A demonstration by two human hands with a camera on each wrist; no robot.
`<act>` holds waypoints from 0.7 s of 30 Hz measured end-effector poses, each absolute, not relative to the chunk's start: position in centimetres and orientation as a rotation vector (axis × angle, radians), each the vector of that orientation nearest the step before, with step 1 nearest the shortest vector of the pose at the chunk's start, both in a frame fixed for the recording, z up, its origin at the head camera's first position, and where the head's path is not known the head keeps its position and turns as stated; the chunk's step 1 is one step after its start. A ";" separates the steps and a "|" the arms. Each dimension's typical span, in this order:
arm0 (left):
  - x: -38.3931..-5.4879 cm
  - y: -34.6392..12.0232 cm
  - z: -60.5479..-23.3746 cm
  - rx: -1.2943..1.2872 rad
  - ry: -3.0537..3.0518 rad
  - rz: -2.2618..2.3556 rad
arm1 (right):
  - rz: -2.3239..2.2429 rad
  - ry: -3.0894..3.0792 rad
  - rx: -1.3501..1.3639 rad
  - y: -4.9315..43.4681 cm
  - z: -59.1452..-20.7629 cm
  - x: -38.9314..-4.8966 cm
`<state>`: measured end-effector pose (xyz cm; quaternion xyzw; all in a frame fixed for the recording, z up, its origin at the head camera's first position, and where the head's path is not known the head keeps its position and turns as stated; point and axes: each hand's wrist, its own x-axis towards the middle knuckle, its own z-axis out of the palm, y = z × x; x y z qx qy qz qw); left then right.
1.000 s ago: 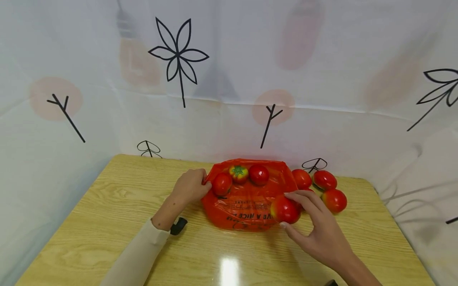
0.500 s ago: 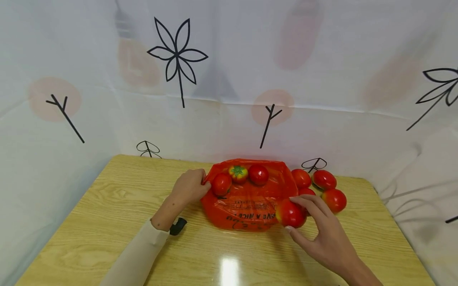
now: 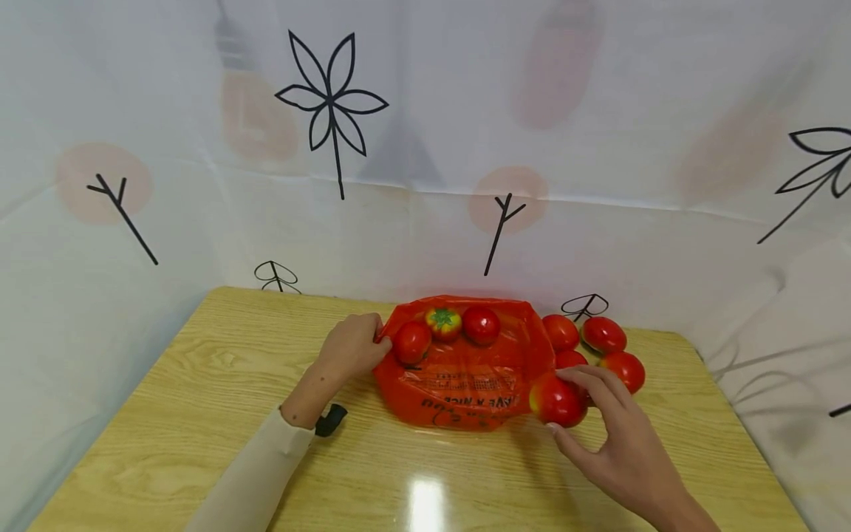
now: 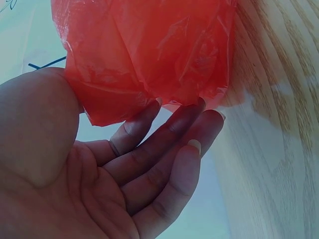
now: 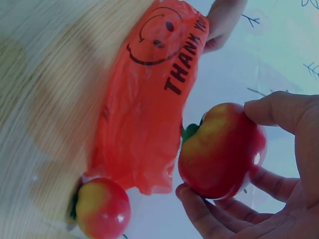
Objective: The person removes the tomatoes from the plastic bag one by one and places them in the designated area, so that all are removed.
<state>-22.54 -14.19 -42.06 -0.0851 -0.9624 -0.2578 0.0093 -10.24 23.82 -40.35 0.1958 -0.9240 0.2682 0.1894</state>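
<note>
An opened red plastic bag [image 3: 475, 362] lies on the wooden table, with several tomatoes [image 3: 482, 325] inside. My left hand [image 3: 351, 346] pinches the bag's left edge between thumb and fingers. In the left wrist view, the bag's thin film [image 4: 149, 55] hangs past the curled fingers [image 4: 164, 132]. My right hand [image 3: 621, 440] holds another tomato [image 3: 558, 400] by its sides, just off the bag's front right corner. The right wrist view shows this red tomato [image 5: 222, 154] with a yellow shoulder and green stem, gripped by the thumb and fingers [image 5: 279, 112].
Several more tomatoes [image 3: 603, 335] are grouped at the back right of the table [image 3: 199, 384], close beside the bag. A black strap [image 3: 331, 420] shows below the left wrist. A white patterned cloth [image 3: 412, 244] hangs behind the table.
My right hand has moved right and slightly nearer to me with the tomato, from over the bag's front right part to beside its corner. My left hand has stayed at the bag's edge.
</note>
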 end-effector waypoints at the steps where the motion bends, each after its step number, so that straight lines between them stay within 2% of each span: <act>1: -22.5 -14.2 -42.1 -0.262 -3.010 -0.808 | 0.754 -2.597 0.547 23.9 -40.4 -10.2; 21: -22.7 -14.1 -42.3 -0.265 -3.016 -0.802 | 0.715 -2.610 0.500 25.8 -41.2 -10.1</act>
